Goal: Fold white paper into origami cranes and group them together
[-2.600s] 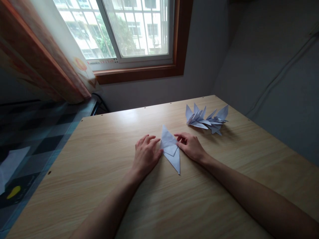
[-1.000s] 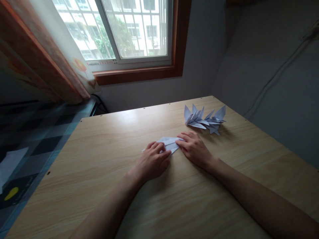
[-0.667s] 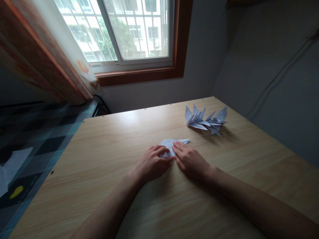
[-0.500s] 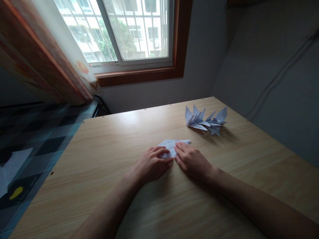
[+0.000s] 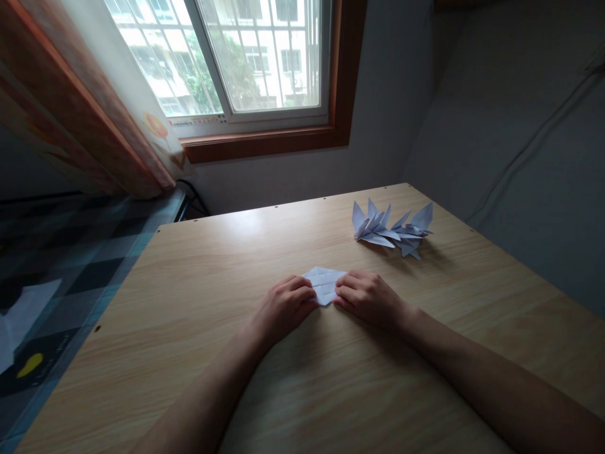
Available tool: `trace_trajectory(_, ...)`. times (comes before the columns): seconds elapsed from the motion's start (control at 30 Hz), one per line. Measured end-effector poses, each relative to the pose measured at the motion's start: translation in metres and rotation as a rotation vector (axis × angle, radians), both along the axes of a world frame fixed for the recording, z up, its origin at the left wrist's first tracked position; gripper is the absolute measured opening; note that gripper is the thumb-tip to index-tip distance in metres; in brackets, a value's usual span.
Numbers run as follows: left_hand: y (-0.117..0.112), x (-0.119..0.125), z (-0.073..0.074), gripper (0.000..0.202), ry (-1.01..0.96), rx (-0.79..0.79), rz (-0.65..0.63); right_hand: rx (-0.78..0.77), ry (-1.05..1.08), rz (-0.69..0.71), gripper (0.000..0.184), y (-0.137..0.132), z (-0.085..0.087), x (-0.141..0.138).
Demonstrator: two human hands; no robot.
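Note:
A folded white sheet of paper [image 5: 325,285] lies on the wooden tabletop between my two hands, with creases running across it. My left hand [image 5: 289,304] grips its left end, fingers curled over the edge. At the right end, my right hand [image 5: 366,296] has its fingers bent and closed over the paper, hiding that end. Farther back on the right rests a cluster of folded white paper pieces [image 5: 392,230] with pointed tips, apart from both hands.
The light wooden tabletop [image 5: 198,277] spreads under my forearms. Left of it is a checkered cloth [image 5: 94,277] with a white sheet [image 5: 31,315] on it. A window [image 5: 265,63] and an orange curtain [image 5: 80,94] are behind.
My right hand has shifted slightly right and its stretched fingers have curled round the paper's right end. My left hand has moved a little left, so more of the paper's middle shows.

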State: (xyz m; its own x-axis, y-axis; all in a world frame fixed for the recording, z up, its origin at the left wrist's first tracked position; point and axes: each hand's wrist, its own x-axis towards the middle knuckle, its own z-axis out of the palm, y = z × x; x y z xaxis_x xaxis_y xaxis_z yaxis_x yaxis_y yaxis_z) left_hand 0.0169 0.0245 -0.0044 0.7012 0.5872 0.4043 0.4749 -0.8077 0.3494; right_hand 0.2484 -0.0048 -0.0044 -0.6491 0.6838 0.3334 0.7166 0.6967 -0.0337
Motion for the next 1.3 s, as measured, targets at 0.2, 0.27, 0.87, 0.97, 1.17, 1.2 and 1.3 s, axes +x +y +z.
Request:
trace_trajectory(0.2,0.000,-0.001,-0.001,0.021,-0.020,0.001,0.030,0.024,0.026,-0.052,0.028,0.002,-0.003,-0.005)
trace_trajectory(0.27,0.000,0.000,-0.001,0.022,-0.015,0.027,0.062,0.023,0.073,-0.108,0.027,0.003,-0.004,-0.008)
trace_trajectory(0.87,0.001,0.003,0.001,0.028,0.204,0.173,0.109,-0.266,0.365,-0.306,0.030,0.015,-0.010,-0.018)
trace_trajectory(0.97,0.000,0.004,0.003,0.028,0.232,0.197,0.090,-0.274,0.336,-0.301,0.039,0.016,-0.009,-0.020)
trace_trajectory(1.17,-0.001,0.004,0.004,0.029,0.263,0.200,0.066,-0.380,0.368,-0.324,0.039,0.021,-0.005,-0.020)
trace_trajectory(1.2,0.000,0.004,0.004,0.029,0.265,0.199,0.052,-0.400,0.382,-0.329,0.039,0.023,-0.004,-0.020)
trace_trajectory(1.3,0.000,0.003,0.004,0.030,0.260,0.191,0.018,-0.437,0.416,-0.365,0.041,0.028,-0.004,-0.020)
